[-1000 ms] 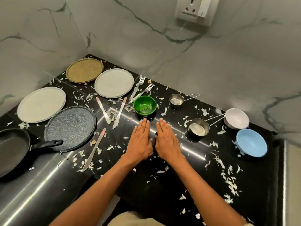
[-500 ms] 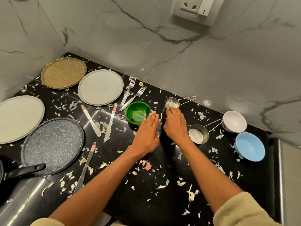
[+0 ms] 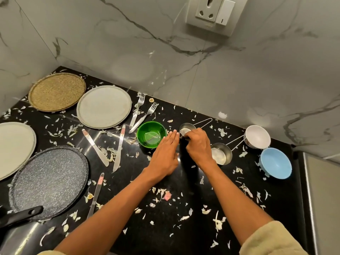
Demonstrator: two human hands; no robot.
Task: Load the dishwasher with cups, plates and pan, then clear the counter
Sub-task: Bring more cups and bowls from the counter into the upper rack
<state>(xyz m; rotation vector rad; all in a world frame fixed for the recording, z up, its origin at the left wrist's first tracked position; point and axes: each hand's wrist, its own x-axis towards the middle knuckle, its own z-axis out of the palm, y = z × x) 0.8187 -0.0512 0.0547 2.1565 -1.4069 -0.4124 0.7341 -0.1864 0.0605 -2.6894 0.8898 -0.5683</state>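
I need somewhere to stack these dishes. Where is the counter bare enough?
Most open: the near counter between the forearms, with scraps only. Crowded: the plates, knives and green bowl around the left hand.

Two bare forearms reaching forward from the bottom edge, converging toward the middle. Left hand (image 3: 165, 155) palm down, fingers straight and held together, pointing ahead and slightly right. Right hand (image 3: 197, 146) just beside it, knuckles up, fingers curled downward at the tips, thumb side toward the left hand. Pale, fuzzy sleeve pushed up on the right arm.
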